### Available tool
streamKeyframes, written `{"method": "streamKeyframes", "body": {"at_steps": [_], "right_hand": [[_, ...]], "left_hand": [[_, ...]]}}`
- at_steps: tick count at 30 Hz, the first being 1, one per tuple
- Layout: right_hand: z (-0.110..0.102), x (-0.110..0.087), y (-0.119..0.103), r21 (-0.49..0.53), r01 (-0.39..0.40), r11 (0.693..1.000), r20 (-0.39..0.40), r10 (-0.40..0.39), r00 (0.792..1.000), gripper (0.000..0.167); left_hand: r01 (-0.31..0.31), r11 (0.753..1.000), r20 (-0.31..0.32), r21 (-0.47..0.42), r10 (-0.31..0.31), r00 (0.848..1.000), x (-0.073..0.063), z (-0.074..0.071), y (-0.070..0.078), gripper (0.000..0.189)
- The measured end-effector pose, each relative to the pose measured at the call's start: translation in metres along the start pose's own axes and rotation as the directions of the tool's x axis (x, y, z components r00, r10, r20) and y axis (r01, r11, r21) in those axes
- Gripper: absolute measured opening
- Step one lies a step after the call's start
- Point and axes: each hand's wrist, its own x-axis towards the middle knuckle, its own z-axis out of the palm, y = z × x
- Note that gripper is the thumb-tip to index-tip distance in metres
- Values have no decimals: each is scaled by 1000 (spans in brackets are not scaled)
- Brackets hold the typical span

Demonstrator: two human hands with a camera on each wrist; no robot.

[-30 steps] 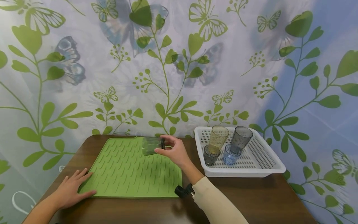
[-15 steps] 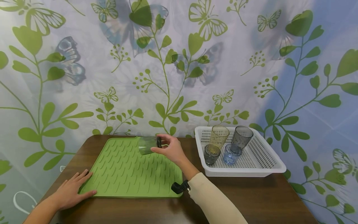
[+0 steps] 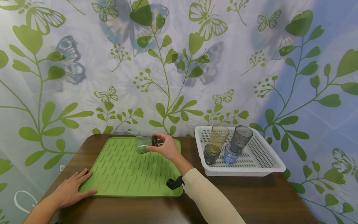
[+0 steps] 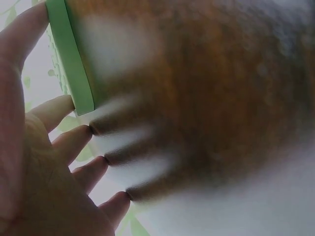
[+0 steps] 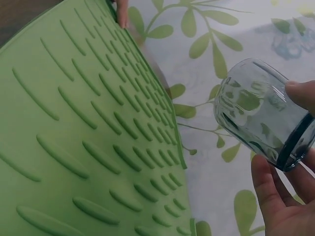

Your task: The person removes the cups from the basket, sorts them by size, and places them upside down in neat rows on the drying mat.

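Observation:
My right hand (image 3: pixel 165 146) grips a clear greenish-grey glass (image 3: pixel 142 145) by its thick dark end, fingers and thumb around it. The glass lies nearly on its side in the air, over the far part of the green ridged mat (image 3: pixel 126 177). In the right wrist view, the glass (image 5: pixel 256 105) shows apart from the mat (image 5: pixel 69 142). At the mat's near left corner my left hand (image 3: pixel 72 189) rests with spread fingers, thumb on the mat's edge. From the left wrist view, the fingertips (image 4: pixel 115 204) meet the brown tabletop and the thumb touches the mat's edge.
To the right stands a white perforated basket (image 3: pixel 237 170) on the brown table (image 3: pixel 235 196). Inside are an amber glass (image 3: pixel 219 137), a tall grey glass (image 3: pixel 242 137), a short dark glass (image 3: pixel 211 155) and a blue glass (image 3: pixel 231 155). A patterned curtain (image 3: pixel 179 93) hangs behind.
My right hand has shifted a little to the left over the mat, carrying the glass, which now tilts slightly more. The left hand has stayed in place.

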Motion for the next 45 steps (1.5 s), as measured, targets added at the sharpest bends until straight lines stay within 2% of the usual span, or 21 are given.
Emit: {"method": "streamKeyframes", "body": {"at_steps": [7, 18, 23, 31, 38, 45], "right_hand": [[12, 10, 5, -27, -25, 999, 19, 26, 999, 57], [30, 26, 9, -104, -44, 994, 33, 48, 998, 67], [38, 31, 6, -122, -58, 991, 41, 64, 997, 66], [50, 45, 10, -158, -53, 986, 55, 62, 997, 66], [62, 58, 10, -170, -35, 985, 64, 47, 997, 66], [78, 69, 12, -186, -60, 981, 34, 67, 997, 61]], "left_hand": [[3, 1000, 11, -12, -3, 1000, 0, 0, -3, 85], [-5, 997, -9, -79, 4, 1000, -1, 0, -9, 82], [-24, 996, -16, -91, 23, 1000, -2, -1, -12, 81], [-43, 991, -18, -126, 41, 999, -4, -1, -15, 80], [-65, 989, -56, -135, 58, 997, -2, 5, -19, 78], [-51, 987, -20, -154, 49, 999, 0, 7, -16, 79]]}}
